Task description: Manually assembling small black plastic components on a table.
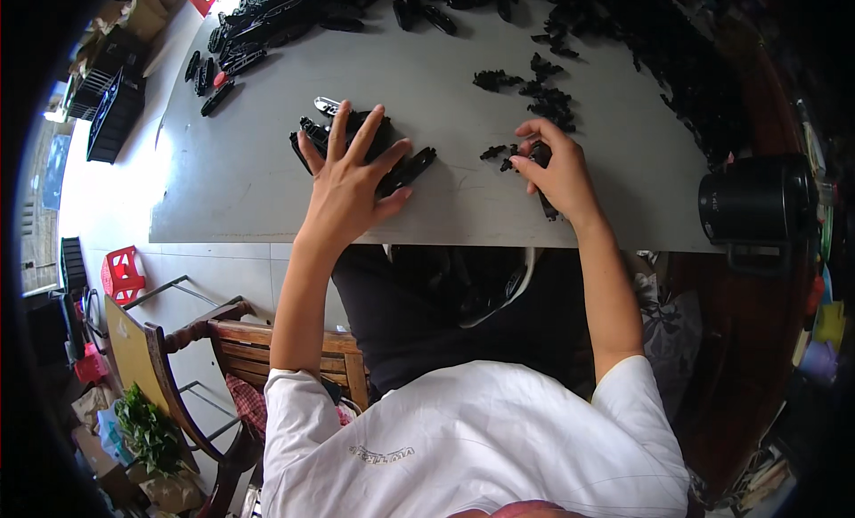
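Note:
My left hand (343,193) lies with fingers spread over a small group of long black plastic parts (411,169) on the grey table (445,217). A shiny silver-white oval piece (327,106) shows just beyond its fingertips. Further right, my right hand (568,178) is closed, thumb and fingers curled around a small black plastic part (540,153); its exact kind cannot be made out. Tiny black pieces (494,151) lie beside the right fingertips. Beyond them is a loose cluster of jagged black clips (550,101).
Long black parts (258,28) are heaped along the far left edge, with a red round piece (221,78) among them. A large black pile (690,90) covers the far right. A black pot-like container (753,202) stands at the right corner. A wooden chair (240,335) is at lower left.

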### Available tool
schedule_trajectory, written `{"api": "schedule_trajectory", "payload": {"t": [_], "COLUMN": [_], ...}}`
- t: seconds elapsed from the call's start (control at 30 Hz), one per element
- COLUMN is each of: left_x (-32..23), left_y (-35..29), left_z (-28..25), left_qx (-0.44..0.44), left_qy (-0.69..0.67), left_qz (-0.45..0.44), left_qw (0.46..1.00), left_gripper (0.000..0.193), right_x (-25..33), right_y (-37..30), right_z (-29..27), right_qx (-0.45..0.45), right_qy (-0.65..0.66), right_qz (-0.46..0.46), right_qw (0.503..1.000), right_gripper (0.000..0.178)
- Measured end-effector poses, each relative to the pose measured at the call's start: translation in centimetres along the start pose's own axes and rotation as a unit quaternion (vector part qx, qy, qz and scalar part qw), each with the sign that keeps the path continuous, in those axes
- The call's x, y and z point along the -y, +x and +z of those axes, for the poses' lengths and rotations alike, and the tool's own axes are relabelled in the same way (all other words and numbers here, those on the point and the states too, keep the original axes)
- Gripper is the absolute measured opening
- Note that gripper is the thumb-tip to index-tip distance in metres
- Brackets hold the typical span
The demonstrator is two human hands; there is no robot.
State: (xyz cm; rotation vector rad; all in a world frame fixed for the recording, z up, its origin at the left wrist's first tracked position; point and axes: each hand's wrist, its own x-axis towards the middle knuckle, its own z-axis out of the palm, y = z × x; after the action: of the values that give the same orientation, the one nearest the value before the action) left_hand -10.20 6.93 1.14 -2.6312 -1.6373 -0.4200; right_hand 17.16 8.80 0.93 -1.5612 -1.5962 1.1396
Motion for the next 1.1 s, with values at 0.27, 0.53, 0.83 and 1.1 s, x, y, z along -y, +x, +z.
{"api": "schedule_trajectory", "payload": {"t": [0.27,0.53,0.83,1.1], "left_x": [-2.5,-6.3,-9.9,-10.4], "left_y": [1.2,0.1,2.2,2.6], "left_z": [1.2,1.5,5.0,5.7], "left_qx": [-0.090,-0.168,-0.145,-0.108], "left_qy": [-0.022,-0.341,-0.450,-0.372], "left_qz": [0.059,-0.040,-0.120,-0.140], "left_qw": [0.994,0.924,0.873,0.911], "left_gripper": [0.024,0.019,0.031,0.024], "right_x": [-1.1,-1.0,-0.9,-0.3], "right_y": [-1.2,-1.7,-2.3,-3.5], "right_z": [-0.7,0.1,1.6,3.8], "right_qx": [-0.068,-0.095,-0.119,-0.199], "right_qy": [-0.029,-0.220,-0.130,-0.228], "right_qz": [-0.025,-0.102,-0.092,-0.150], "right_qw": [0.997,0.965,0.980,0.941], "right_gripper": [0.009,0.019,0.013,0.016]}}
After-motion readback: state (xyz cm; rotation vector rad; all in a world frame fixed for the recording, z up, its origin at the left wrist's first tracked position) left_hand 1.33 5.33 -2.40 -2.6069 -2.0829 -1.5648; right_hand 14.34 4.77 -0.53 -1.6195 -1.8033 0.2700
